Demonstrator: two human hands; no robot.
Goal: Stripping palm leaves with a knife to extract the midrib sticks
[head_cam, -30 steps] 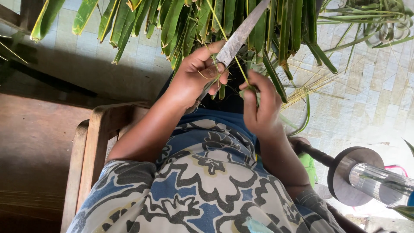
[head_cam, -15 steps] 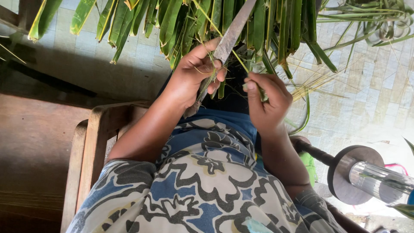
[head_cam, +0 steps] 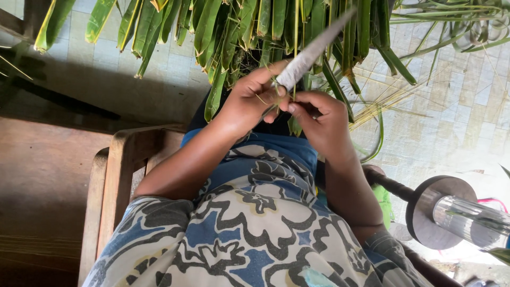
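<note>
Nearest the camera a patterned cloth in blue, cream and black covers the lap, soft and loosely draped, and both forearms rise from it toward the work. To the left of the arms stands a wooden chair frame, worn smooth, and to the right, lower down, a dark disc on a rod with a clear cylinder beside it.

Above the lap the two hands meet. The left hand is closed around the handle of a knife, thumb pressed along the top, so the flat grey blade slants up and away to the right of the grip; that hold seems meant to steady the edge close to the fingers. The right hand sits just beside it, fingertips pinched together on a thin pale leaf rib that runs up past the blade, held taut by the look of it.

Beyond the grip hangs a curtain of long green leaves, glossy, folded lengthwise, tips pointed. Stripped yellowish ribs lie further right on the pale tiled floor.
</note>
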